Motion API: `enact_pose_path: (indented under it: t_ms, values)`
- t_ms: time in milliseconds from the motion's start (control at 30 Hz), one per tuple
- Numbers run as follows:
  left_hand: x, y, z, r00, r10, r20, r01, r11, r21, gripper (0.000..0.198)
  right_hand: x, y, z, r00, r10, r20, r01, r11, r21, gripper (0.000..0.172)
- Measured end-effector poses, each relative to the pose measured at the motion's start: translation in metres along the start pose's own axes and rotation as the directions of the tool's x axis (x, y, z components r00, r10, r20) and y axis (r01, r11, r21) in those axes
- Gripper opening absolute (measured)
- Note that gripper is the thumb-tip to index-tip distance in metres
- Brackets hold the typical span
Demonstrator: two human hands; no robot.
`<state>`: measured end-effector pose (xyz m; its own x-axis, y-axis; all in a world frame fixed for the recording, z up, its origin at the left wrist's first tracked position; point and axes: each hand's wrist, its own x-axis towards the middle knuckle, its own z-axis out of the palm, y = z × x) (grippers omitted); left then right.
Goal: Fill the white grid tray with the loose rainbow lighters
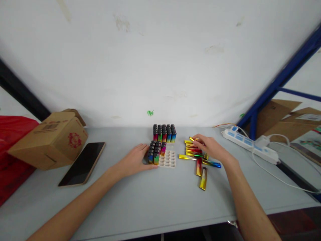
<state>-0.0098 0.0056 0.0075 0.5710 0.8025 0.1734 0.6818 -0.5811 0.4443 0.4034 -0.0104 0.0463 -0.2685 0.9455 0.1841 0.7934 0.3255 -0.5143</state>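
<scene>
Head: carton [54,140] left of lighters [164,136]

Marks everywhere, no legible words

The cardboard box [40,147] bears dark print [50,126] and a red emblem [75,140]; the power strip [269,156], blue labels [239,137]; the right-hand carton [281,130], a white label [309,117]; the wall [160,67], a green scrawl [150,113]. None is readable.

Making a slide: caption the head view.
Left hand at a partly filled tray, right hand holding a gold lighter by the loose lighters.

A carton [51,142] sits beside, probably, a red bag [12,172].
</scene>
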Motion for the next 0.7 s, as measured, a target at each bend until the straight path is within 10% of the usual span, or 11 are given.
enact_pose_path:
  t_ms: [333, 700]
  values:
    - [0.001, 0.001, -0.002, 1.0, 0.011, -0.003, -0.011, 1.0, -0.026, 0.066, 0.02, -0.037, 0.048, 0.964, 0.023, -0.265, 0.041, 0.972, 0.232, 0.04]
    - [0.001, 0.001, 0.0, 1.0, 0.007, -0.016, -0.007, 1.0, -0.011, 0.066, 0.019, -0.07, 0.071, 0.999, -0.01, -0.047, 0.04, 0.689, 0.724, 0.054]
